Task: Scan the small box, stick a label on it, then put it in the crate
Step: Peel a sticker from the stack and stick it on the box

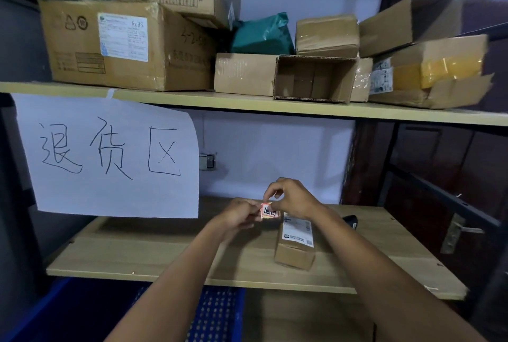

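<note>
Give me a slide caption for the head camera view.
Both hands hold a small label above the small box on the wooden shelf.

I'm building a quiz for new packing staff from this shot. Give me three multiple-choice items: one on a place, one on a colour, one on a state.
1. Where is the small box?
A. on the lower shelf
B. in the crate
C. on the top shelf

2. What colour is the crate?
A. red
B. blue
C. grey

3. What is the state of the label?
A. stuck on the small box
B. held between both hands
C. lying on the floor

Answers:
1 A: it stands on the lower shelf.
2 B: its mesh is blue.
3 B: left hand and right hand pinch it.
</note>
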